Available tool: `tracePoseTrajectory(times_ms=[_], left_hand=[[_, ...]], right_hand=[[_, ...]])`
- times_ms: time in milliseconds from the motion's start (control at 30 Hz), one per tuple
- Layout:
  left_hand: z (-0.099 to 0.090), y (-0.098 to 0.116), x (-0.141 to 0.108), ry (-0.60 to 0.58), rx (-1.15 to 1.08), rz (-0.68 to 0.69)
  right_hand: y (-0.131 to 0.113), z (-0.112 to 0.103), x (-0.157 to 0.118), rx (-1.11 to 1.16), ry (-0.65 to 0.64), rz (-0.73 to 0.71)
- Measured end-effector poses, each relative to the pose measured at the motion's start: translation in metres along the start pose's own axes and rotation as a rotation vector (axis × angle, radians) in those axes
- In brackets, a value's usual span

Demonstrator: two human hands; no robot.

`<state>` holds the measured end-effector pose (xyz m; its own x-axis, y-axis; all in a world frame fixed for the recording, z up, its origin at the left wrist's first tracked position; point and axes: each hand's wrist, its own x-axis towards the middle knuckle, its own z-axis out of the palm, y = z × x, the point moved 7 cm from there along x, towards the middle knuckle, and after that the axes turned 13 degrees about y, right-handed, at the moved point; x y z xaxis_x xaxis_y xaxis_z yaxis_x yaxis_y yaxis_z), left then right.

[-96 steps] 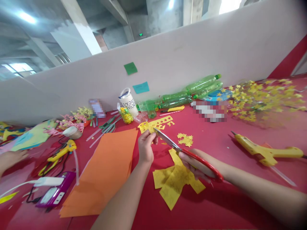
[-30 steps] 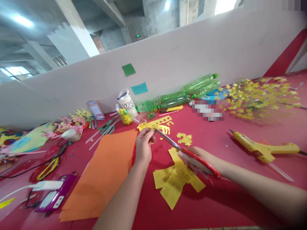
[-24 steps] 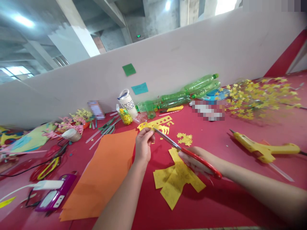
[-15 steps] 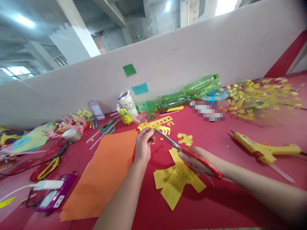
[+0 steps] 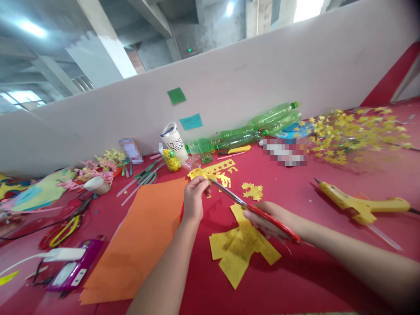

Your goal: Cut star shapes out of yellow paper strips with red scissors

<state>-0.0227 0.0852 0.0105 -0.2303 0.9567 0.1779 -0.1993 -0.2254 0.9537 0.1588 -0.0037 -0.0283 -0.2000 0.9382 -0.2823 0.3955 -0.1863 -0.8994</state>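
Observation:
My right hand [image 5: 271,216] is closed round the red handles of a pair of scissors [image 5: 232,194]. The blades point up and left, and their tips meet the fingers of my left hand [image 5: 195,197]. That hand pinches a small piece of yellow paper, mostly hidden by the fingers. Just beyond lie yellow paper strips with star-shaped holes [image 5: 223,166]. A little heap of cut yellow stars [image 5: 252,191] rests right of the blades. Below my right hand are yellow paper pieces [image 5: 238,256], overlapping one another on the red table.
Orange sheets [image 5: 131,245] lie left of my arm, near a purple power strip [image 5: 77,267]. A yellow glue gun [image 5: 357,203] lies at right, below yellow star sprigs [image 5: 351,135]. Green bottles [image 5: 239,136], a white cup [image 5: 175,142] and a yellow cutter [image 5: 239,149] sit along the partition.
Hardly anything differs. The scissor blades and both hands stay nearly where they were, with only a slight shift of the whole view.

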Motion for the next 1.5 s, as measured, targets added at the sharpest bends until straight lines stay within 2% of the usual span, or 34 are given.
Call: tracePoseTrajectory(times_ms=[267, 600, 1033, 1167, 1500], left_hand=[[0.003, 0.003, -0.005, -0.014, 0.02, 0.05], [0.006, 0.002, -0.01, -0.012, 0.027, 0.056], [0.008, -0.001, -0.01, -0.017, -0.005, 0.036], [0.005, 0.0, -0.009, 0.022, 0.005, 0.063], [0.01, -0.003, -0.015, -0.021, -0.001, 0.005]], right_hand=[[-0.004, -0.001, -0.002, 0.056, -0.024, 0.004], [0.006, 0.009, -0.001, 0.156, -0.035, 0.001], [0.006, 0.011, -0.004, 0.134, -0.014, 0.125], [0.007, 0.01, -0.004, 0.131, 0.006, 0.118], [0.008, 0.011, 0.0, 0.115, 0.051, 0.113]])
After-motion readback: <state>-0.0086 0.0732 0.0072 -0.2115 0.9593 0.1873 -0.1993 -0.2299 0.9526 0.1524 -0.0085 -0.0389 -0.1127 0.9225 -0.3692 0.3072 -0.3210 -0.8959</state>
